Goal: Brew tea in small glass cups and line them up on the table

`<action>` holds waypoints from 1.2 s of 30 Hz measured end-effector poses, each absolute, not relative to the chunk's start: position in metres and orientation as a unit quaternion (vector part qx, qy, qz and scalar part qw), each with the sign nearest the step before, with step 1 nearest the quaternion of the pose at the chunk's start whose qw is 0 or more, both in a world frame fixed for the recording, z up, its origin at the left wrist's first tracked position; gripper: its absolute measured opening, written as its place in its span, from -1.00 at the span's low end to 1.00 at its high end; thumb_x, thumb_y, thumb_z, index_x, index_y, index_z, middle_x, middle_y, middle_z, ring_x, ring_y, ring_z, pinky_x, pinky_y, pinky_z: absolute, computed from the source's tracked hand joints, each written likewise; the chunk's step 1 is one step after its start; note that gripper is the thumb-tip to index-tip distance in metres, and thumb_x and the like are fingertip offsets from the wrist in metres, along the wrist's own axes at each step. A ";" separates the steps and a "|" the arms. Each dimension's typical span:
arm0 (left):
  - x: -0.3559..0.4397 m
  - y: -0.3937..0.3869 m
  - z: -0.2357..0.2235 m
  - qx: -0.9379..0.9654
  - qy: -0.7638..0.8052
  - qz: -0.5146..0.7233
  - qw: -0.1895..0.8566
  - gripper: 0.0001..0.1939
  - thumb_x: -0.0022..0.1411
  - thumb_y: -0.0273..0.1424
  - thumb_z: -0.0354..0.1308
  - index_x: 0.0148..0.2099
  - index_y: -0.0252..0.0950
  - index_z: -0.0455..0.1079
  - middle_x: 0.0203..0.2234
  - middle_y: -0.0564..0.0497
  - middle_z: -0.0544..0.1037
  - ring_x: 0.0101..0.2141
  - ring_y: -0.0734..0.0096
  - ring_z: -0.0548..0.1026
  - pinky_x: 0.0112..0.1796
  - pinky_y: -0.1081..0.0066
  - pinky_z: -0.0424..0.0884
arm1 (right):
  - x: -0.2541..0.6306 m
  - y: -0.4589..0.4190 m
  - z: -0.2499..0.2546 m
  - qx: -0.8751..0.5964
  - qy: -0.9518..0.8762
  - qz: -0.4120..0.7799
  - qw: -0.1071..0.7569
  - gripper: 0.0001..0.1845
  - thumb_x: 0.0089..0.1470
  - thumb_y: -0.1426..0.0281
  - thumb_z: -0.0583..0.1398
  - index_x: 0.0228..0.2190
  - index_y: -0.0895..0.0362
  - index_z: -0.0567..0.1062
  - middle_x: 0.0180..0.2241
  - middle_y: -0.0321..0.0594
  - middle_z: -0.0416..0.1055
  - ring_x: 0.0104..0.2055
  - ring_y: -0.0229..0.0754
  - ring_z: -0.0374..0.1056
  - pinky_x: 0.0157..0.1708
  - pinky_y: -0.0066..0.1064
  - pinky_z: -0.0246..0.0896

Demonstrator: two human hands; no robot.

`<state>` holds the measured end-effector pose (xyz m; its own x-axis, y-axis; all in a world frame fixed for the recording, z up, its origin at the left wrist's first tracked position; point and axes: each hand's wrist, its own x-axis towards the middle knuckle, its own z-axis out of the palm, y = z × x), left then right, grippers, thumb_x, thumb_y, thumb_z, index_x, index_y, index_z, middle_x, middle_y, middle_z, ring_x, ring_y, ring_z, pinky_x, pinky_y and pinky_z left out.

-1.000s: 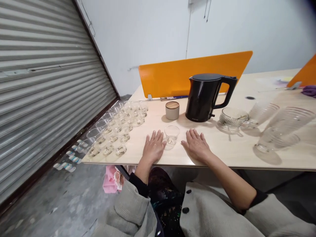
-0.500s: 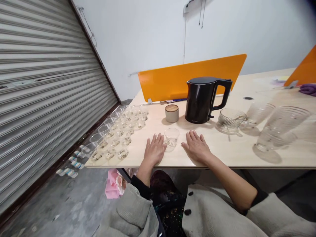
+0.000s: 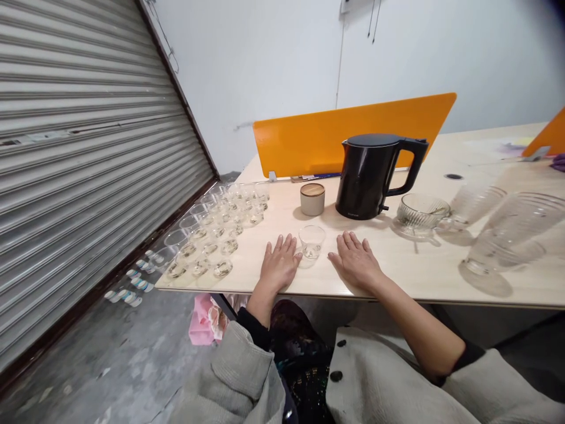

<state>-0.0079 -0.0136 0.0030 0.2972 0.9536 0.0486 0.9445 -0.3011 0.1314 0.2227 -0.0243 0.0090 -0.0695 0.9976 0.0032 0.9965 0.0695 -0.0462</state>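
Note:
A small clear cup [image 3: 311, 242] stands upright on the pale wooden table [image 3: 397, 280], between my two hands. My left hand [image 3: 279, 264] lies flat just left of it, fingers stretched out, thumb close to its side; whether they touch I cannot tell. To the right of the cup my right hand [image 3: 355, 259] also rests flat on the tabletop, holding nothing. Behind the cup sit a grey canister with a wooden lid [image 3: 312, 200] and a black electric kettle [image 3: 368, 176], its handle pointing right. Farther right is a ribbed glass cup [image 3: 421, 212] with something thin inside.
Rows of clear cups [image 3: 229, 246] fill the table's left end. Tilted stacks of clear cups [image 3: 514, 232] lie at the right. An orange divider [image 3: 304, 147] stands behind the kettle. Several small white bottles [image 3: 130, 297] are on the floor by the roller shutter [image 3: 97, 135].
The view has shifted slightly, so the things on the table appear a little farther right. Both hands stay flat in the same places beside the cup.

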 end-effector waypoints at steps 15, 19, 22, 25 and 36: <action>-0.008 -0.013 0.003 0.804 0.589 0.069 0.043 -0.34 0.53 -0.10 -0.34 0.54 -0.26 -0.07 0.50 0.06 -0.08 0.49 0.13 -0.16 0.42 -0.13 -0.18 | 0.224 -0.023 0.009 -0.683 -0.730 0.018 0.015 -0.17 0.38 0.06 -0.17 0.43 0.36 0.02 0.50 0.11 -0.21 0.54 0.13 -0.34 0.45 0.09 -0.40; -0.008 -0.013 0.003 0.804 0.589 0.064 0.043 -0.35 0.53 -0.10 -0.34 0.54 -0.21 -0.07 0.50 0.07 -0.09 0.49 0.15 -0.18 0.42 -0.12 -0.18 | 0.224 -0.024 0.009 -0.683 -0.730 0.015 0.014 -0.18 0.38 0.06 -0.17 0.43 0.36 0.04 0.50 0.12 -0.19 0.54 0.14 -0.33 0.45 0.09 -0.40; -0.008 -0.013 0.002 0.805 0.589 0.064 0.043 -0.35 0.54 -0.10 -0.34 0.54 -0.20 -0.07 0.51 0.07 -0.09 0.49 0.15 -0.18 0.42 -0.12 -0.18 | 0.224 -0.024 0.008 -0.682 -0.731 0.010 0.013 -0.17 0.38 0.06 -0.17 0.42 0.37 0.04 0.49 0.11 -0.18 0.54 0.14 -0.32 0.44 0.10 -0.38; -0.008 -0.013 0.002 0.806 0.587 0.066 0.041 -0.34 0.54 -0.10 -0.34 0.54 -0.23 -0.07 0.50 0.06 -0.08 0.49 0.14 -0.17 0.41 -0.13 -0.18 | 0.223 -0.023 0.008 -0.682 -0.732 0.007 0.015 -0.17 0.38 0.06 -0.17 0.42 0.38 0.04 0.49 0.11 -0.17 0.53 0.14 -0.31 0.44 0.11 -0.37; -0.009 -0.012 0.002 0.805 0.588 0.065 0.049 -0.35 0.53 -0.09 -0.35 0.54 -0.19 -0.08 0.51 0.07 -0.10 0.49 0.15 -0.18 0.41 -0.13 -0.19 | 0.224 -0.022 0.007 -0.681 -0.732 0.012 0.017 -0.19 0.38 0.06 -0.16 0.42 0.36 0.07 0.49 0.12 -0.18 0.54 0.13 -0.32 0.44 0.09 -0.38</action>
